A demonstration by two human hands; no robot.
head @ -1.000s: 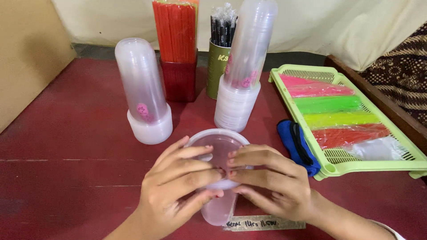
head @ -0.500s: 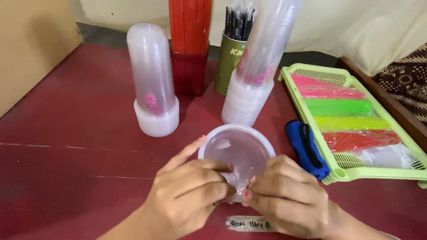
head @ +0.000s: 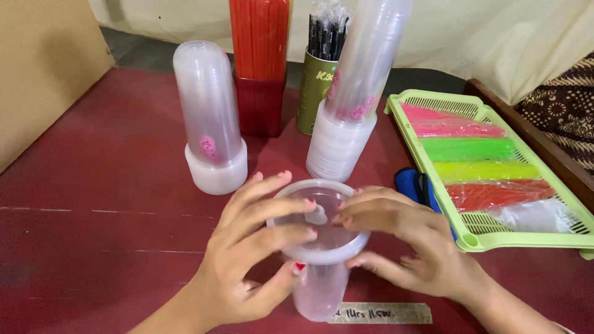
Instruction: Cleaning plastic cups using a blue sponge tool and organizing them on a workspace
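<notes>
Cup [head: 318, 291] of clear plastic stood near the front edge of the dark red table [head: 105, 185], a clear lid [head: 322, 238] lying across its mouth. Both hands closed over it. The left hand [head: 247, 266] wrapped the cup from nine o'clock, thumb low on the wall, fingers [head: 291, 207] spread flat across the lid's top. The right hand [head: 408, 247] came in from three o'clock, fingertips [head: 346, 218] pressing on the lid near its middle, thumb along the rim at the near side; so both hands gripped the lidded cup between them.

Just at six o'clock of the cup a strip of tape [head: 380, 313] with handwriting lay stuck on the table. At eleven o'clock stood a sleeved stack of clear cups [head: 207, 111], mouth down on a stack of lids. At one o'clock leaned a second, taller sleeved stack [head: 365, 68] on its own pile of lids. Between them, at twelve o'clock, a red holder of red straws [head: 260, 62] stood, with a green tin of black straws [head: 325, 68] beside it. At two to three o'clock a light green tray [head: 476, 238] held flat packs in pink, green, yellow and red, and a blue object [head: 411, 185] lay touching the tray's near corner, partly hidden behind the right hand.
</notes>
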